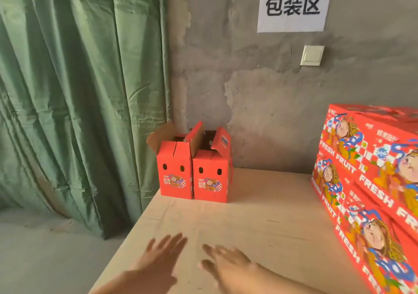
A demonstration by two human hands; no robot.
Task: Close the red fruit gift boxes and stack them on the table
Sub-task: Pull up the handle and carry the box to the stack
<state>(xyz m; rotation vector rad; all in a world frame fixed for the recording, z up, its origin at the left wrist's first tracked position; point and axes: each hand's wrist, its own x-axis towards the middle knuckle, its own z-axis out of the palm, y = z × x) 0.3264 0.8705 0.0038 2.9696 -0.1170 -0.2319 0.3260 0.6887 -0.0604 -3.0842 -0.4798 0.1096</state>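
Closing the two open boxes: pull near, fold, tuck, stack

Start pos: left hand (158,255) and right hand (226,264) low over near end of table (260,214), fingers straight and spread, nothing held, both a bit blurred. Targets well ahead at far left corner: left open box (175,174) and right open box (210,180), side by side, touching, close to wall, top flaps up. Contents not visible.

Take one at a time. Slide it toward near edge first; prob. beats folding at full reach by the wall. Split the pair before folding: inner flap of left one leaning toward its neighbour, likely to foul. Steady the body w/ one hand, fold w/ the other: side flaps in, then lid flap over, tab tucked. Flap order not clear from here, so check at the box. Press along fold lines, not mid-panel, to avoid creasing the card.

Once shut, lift w/ both hands under the base and set on stack of closed boxes (373,169) at right, matching orientation of those already there, edges flush, to keep pile from leaning. Same again for 2nd box
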